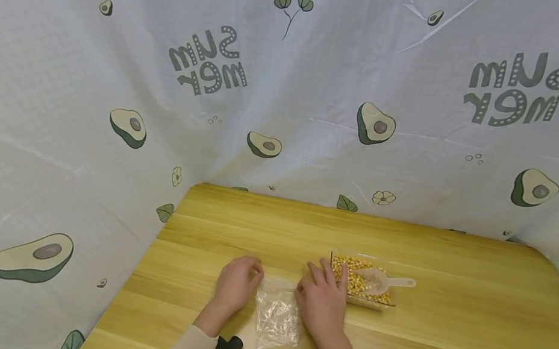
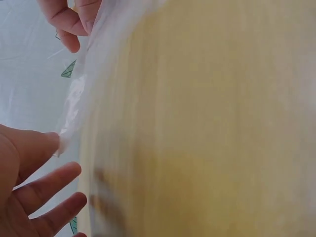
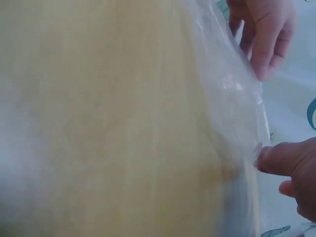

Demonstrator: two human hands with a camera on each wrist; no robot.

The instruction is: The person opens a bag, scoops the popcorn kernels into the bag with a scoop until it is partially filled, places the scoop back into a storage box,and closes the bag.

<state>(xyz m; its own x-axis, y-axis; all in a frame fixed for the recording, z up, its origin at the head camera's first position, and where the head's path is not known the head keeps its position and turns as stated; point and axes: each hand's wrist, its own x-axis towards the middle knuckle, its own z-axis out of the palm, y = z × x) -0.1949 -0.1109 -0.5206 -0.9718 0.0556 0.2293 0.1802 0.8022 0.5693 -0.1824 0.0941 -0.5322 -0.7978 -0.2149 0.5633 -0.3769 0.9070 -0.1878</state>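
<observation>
While both hands pinch the bag mouth near the tabletop's front edge, left hand & right hand pull it apart, prob. to open it; corn tray just right.

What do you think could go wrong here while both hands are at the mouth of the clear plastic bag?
The thin, crumpled bag is held only at its top corners by the left hand and right hand, so a grip could slip. The right hand sits close to the tray of corn kernels and its scoop; a nudge might spill kernels.
</observation>
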